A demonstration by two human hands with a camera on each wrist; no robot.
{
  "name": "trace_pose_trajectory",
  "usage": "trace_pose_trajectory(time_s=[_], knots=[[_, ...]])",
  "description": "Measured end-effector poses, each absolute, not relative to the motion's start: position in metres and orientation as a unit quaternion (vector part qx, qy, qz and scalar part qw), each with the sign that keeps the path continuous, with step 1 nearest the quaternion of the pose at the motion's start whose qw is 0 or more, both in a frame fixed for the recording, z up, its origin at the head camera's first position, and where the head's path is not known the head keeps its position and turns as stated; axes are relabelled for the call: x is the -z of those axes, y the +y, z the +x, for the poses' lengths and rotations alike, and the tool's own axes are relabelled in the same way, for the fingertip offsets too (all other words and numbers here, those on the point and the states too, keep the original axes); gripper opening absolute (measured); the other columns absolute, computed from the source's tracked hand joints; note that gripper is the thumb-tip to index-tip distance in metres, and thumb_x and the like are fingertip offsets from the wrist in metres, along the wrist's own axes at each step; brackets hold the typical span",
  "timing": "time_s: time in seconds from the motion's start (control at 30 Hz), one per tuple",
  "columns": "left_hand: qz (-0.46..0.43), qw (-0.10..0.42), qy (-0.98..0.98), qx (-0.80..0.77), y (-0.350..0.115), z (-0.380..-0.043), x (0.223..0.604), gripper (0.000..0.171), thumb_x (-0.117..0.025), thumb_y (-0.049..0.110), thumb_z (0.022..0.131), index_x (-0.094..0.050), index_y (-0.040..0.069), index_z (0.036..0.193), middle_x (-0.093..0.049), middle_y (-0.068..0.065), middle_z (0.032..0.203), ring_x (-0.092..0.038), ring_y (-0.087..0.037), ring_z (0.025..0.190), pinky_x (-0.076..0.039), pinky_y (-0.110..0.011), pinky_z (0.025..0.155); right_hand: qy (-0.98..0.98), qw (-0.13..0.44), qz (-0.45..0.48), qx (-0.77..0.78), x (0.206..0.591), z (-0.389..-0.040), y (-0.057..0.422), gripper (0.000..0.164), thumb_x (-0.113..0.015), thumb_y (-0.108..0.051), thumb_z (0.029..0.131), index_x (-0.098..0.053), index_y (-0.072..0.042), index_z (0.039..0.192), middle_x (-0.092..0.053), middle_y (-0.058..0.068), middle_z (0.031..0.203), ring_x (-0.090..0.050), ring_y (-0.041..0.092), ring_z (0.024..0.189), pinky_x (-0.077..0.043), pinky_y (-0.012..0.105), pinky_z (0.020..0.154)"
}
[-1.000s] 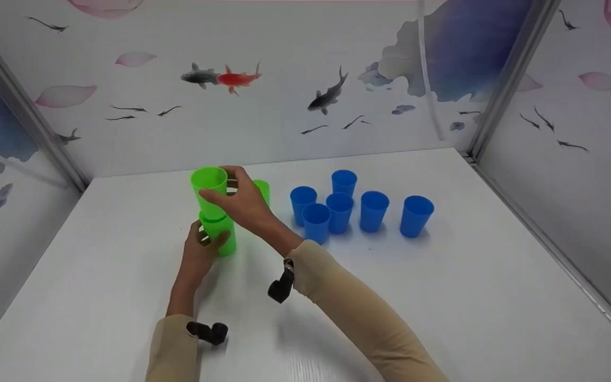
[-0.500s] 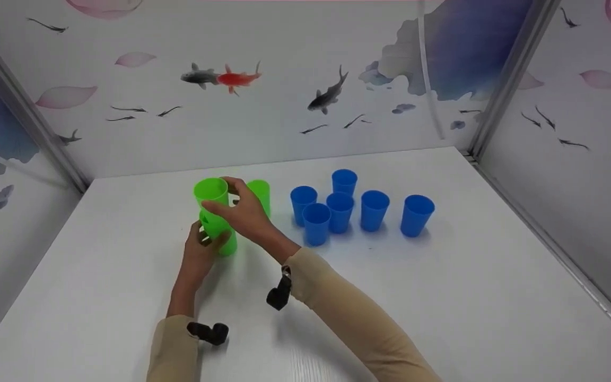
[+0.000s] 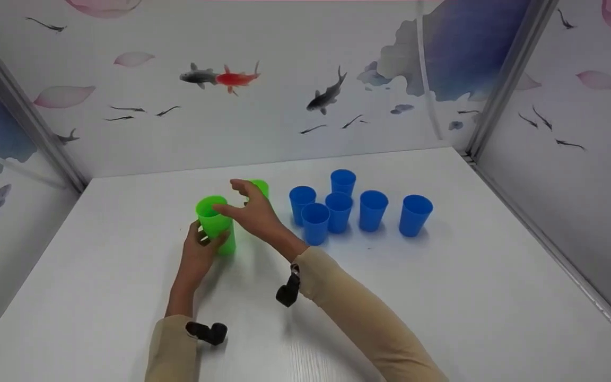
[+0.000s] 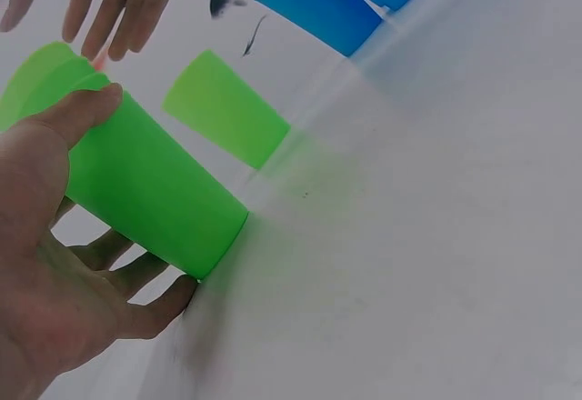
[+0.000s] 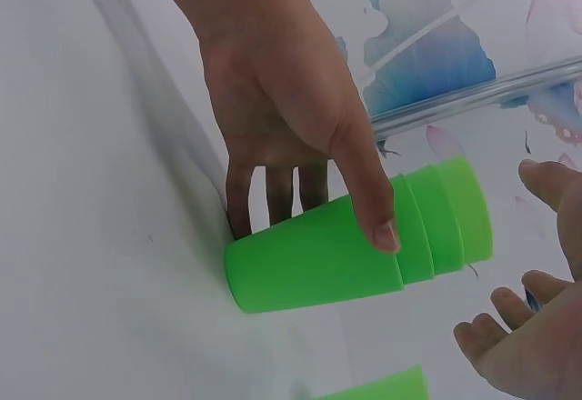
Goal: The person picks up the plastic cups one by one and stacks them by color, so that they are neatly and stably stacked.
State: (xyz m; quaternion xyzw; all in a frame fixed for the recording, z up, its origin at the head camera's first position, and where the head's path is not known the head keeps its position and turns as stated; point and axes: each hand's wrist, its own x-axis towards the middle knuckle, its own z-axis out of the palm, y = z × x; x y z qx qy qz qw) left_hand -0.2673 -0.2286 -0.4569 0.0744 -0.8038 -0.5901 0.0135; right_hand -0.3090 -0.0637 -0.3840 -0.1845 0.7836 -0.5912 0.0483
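Note:
My left hand (image 3: 198,260) grips a nested stack of green plastic cups (image 3: 224,241), thumb on one side and fingers round the other. The stack stands upright on the table, and several stepped rims of the cups (image 5: 309,259) show in the right wrist view. Just right of the stack's top is my right hand (image 3: 258,215), its fingers spread and holding nothing. In the right wrist view the right hand (image 5: 536,309) is apart from the cups. Behind it stands a single green cup (image 3: 260,189), partly hidden in the head view but plain in the left wrist view (image 4: 227,109).
Several blue cups (image 3: 339,212) stand upright in a loose group right of the hands, one blue cup (image 3: 416,215) farthest right. They rest on a white table (image 3: 443,307), with fish-patterned wall panels (image 3: 284,122) behind and at both sides.
The right hand has lowered a green cup into the one in the left hand and let it go. The right hand has then drawn slightly right; the left hand has stayed in place.

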Motion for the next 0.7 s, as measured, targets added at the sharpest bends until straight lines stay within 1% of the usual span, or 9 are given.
trace_pose_trajectory(time_s=[0.17, 0.4, 0.6, 0.7], knots=[[0.075, 0.021, -0.804, 0.59, -0.229, -0.268, 0.458, 0.088, -0.065, 0.045, 0.096, -0.014, 0.013, 0.159, -0.028, -0.018, 0.162, -0.031, -0.039, 0.15, -0.031, -0.054, 0.121, 0.796, 0.03, -0.168, 0.58, 0.381, -0.319, -0.054, 0.07, -0.072, -0.042, 0.091, -0.044, -0.018, 0.149, -0.048, 0.003, 0.153, -0.043, 0.021, 0.145, -0.042, 0.041, 0.116], [0.07, 0.022, -0.795, 0.602, -0.229, -0.267, 0.46, 0.083, -0.064, 0.037, 0.098, -0.015, 0.012, 0.159, -0.028, -0.02, 0.162, -0.031, -0.04, 0.15, -0.03, -0.055, 0.122, 0.791, 0.004, -0.132, 0.598, 0.388, -0.334, -0.042, 0.069, -0.074, -0.039, 0.09, -0.046, -0.012, 0.148, -0.05, 0.004, 0.152, -0.044, 0.023, 0.143, -0.041, 0.042, 0.117], [0.068, 0.024, -0.795, 0.602, -0.228, -0.267, 0.46, 0.083, -0.064, 0.037, 0.098, -0.015, 0.011, 0.159, -0.029, -0.021, 0.161, -0.031, -0.04, 0.149, -0.03, -0.054, 0.122, 0.793, -0.014, -0.089, 0.602, 0.395, -0.344, -0.037, 0.066, -0.075, -0.035, 0.09, -0.048, -0.013, 0.145, -0.052, 0.007, 0.149, -0.044, 0.024, 0.142, -0.042, 0.041, 0.117], [0.064, 0.029, -0.792, 0.607, -0.227, -0.268, 0.461, 0.083, -0.065, 0.037, 0.097, -0.016, 0.011, 0.159, -0.03, -0.022, 0.16, -0.033, -0.04, 0.148, -0.032, -0.055, 0.121, 0.795, -0.015, -0.081, 0.601, 0.398, -0.346, -0.035, 0.067, -0.076, -0.034, 0.09, -0.046, -0.013, 0.147, -0.05, 0.007, 0.151, -0.043, 0.025, 0.143, -0.041, 0.041, 0.117]])
